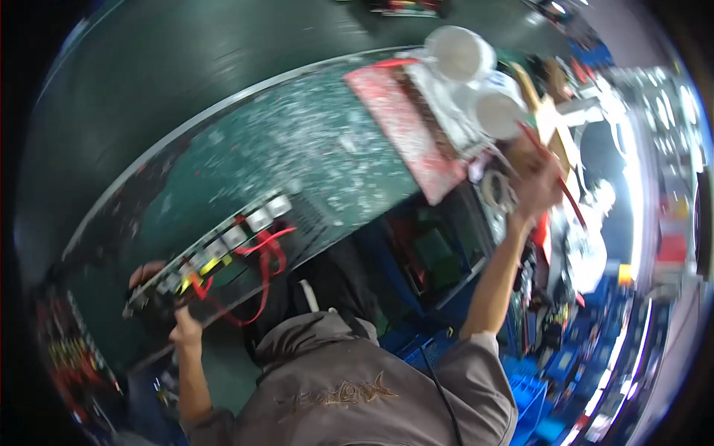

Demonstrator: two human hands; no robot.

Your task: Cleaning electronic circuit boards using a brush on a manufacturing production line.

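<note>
My left hand (186, 325) is closed on the near-left end of a long circuit board (234, 236), thumb on the near side and fingertips past the far edge. White block-shaped parts and yellow parts sit in a row along the board, which is tilted over the bench's near edge. Red wires (265, 260) loop off it toward my body. Out to the right, my right hand (541, 192) grips a thin red stick-like tool (571, 197), its kind blurred by motion. Just beyond that hand stands a white tub (498, 113), with a second white tub (455, 53) behind it.
The green workbench (297, 134) is scuffed with white marks. A red-smeared board (405, 126) lies by the tubs. A coil of pale cord or tape (497, 192) lies near my right hand. Blue bins (528, 398) stand at lower right, and a bright lamp (632, 163) glares beyond.
</note>
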